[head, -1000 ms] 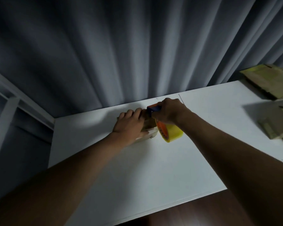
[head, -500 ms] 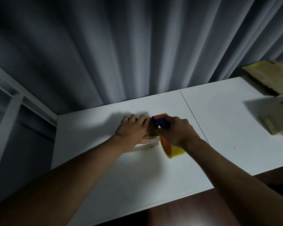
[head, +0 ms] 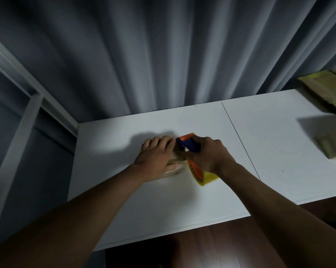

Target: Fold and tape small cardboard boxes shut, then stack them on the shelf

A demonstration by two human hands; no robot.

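Grey curtains (head: 163,55) hang behind a white tabletop (head: 163,200). At the tabletop's far right edge lie flattened cardboard pieces (head: 326,89), with another cardboard piece (head: 331,146) nearer on the same side. Left of the tabletop stands a white shelf frame (head: 27,105). Near the tabletop's middle, the small cardboard box (head: 175,172) lies flat under the left hand (head: 155,159), whose fingers (head: 153,142) are straight and spread over its top, pressing it down; only the box's near edge shows past the palm. Just right of the box, the right hand (head: 209,155) has its fingers curled round the blue handle of an orange tape dispenser (head: 188,142), which touches the box's right end. The yellow tape roll (head: 204,176) hangs below that hand.
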